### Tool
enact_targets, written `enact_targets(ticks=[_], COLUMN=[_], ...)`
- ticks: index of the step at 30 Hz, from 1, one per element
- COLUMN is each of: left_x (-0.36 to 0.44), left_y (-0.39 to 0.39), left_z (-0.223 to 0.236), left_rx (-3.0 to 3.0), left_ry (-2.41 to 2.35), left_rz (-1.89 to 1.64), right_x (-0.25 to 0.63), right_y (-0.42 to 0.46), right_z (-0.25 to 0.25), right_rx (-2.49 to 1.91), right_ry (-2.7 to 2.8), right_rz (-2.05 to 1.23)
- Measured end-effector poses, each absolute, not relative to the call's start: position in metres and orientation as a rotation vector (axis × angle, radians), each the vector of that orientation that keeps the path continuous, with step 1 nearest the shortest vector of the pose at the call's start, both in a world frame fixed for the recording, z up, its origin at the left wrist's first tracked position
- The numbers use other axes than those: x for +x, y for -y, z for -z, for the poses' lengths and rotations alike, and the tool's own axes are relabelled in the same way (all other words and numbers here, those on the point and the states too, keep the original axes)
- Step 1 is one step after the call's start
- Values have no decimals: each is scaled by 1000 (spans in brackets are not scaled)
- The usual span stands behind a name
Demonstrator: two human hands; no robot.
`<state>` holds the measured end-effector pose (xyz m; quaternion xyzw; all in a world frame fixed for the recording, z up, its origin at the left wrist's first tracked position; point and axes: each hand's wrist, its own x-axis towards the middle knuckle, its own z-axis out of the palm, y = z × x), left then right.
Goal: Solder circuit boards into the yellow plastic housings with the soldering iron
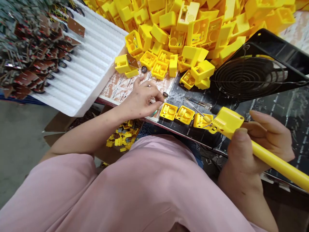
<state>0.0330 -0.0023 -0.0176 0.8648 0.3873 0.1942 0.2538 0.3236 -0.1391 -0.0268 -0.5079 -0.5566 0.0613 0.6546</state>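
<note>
My right hand [262, 138] is wrapped around a yellow soldering gun [229, 120] with a thick yellow rear part running off to the right. Its thin metal tip reaches over the right-hand yellow housing [198, 120] in a short row at the bench edge; contact cannot be made out. Beside that one lie a middle housing [185, 114] and a left housing [168, 111], open side up. My left hand [146, 100] hovers left of the row, fingers curled and thumb close to the forefinger. Near its fingertips is a small round black part [165, 94]; what the fingers hold is hidden.
A large heap of yellow housings [166, 19] covers the back of the bench. At right stands a black fan [251, 74]. A soldering iron [199, 103] lies behind the row. White ribbed foam [96, 42] at left bears many brown circuit boards [26, 77]. Yellow pieces [122, 138] fill a box below.
</note>
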Motion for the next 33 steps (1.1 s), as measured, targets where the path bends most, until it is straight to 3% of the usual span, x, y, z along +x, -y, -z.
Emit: enact_targets(ticks=[7, 16, 33], left_x=[47, 54, 58], left_y=[6, -2, -5], left_z=[11, 9, 3], left_rx=[2585, 2731, 2739], left_ry=[-1105, -1033, -1006], left_rz=[-387, -263, -151], right_x=[322, 301, 301], right_y=[151, 139, 125], right_z=[32, 0, -7], right_rx=[-1102, -1157, -1082], right_ry=[1578, 1952, 2020], right_rz=[-210, -23, -184])
